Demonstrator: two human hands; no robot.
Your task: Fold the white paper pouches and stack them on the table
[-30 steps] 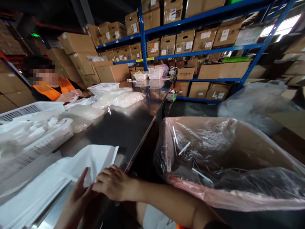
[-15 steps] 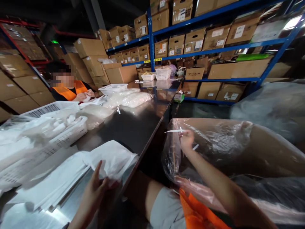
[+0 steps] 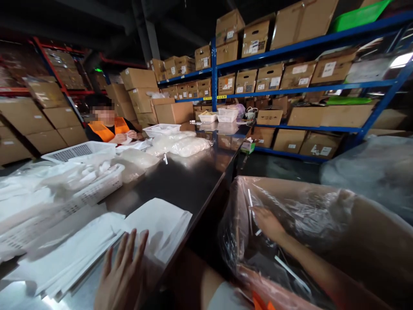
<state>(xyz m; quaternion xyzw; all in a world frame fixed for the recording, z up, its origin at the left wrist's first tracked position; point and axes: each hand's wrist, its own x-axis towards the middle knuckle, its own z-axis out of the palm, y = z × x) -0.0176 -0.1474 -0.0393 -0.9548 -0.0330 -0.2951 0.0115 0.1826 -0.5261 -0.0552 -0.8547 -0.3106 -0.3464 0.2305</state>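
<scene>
A stack of white bags point(image 3: 97, 249) is seen lying flat at the near corner of the dark table point(image 3: 180, 181), its top sheet reaching almost to the table's right edge. The left hand point(image 3: 124, 275) is laid on the stack's near end with fingers spread and flat, nothing being gripped. At about three o'clock from it, across the dark gap beside the table edge, the right hand point(image 3: 266, 221) is held inside the plastic-lined carton point(image 3: 355, 241), just past its left rim; thin white strips point(image 3: 250, 202) lie against the liner beside the fingers, and whether any is pinched cannot be told.

At ten o'clock from the stack, a white basket point(image 3: 93, 187) heaped with clear packets is set close to it. A broad bare stretch of tabletop is left open at twelve o'clock, running along the right edge. Beyond it, filled clear bags point(image 3: 183, 146) and a white tray point(image 3: 161, 129) are placed, and a person in an orange vest point(image 3: 109, 129) is seated at eleven o'clock. Blue shelving point(image 3: 290, 90) loaded with cartons is seen from twelve to two o'clock.
</scene>
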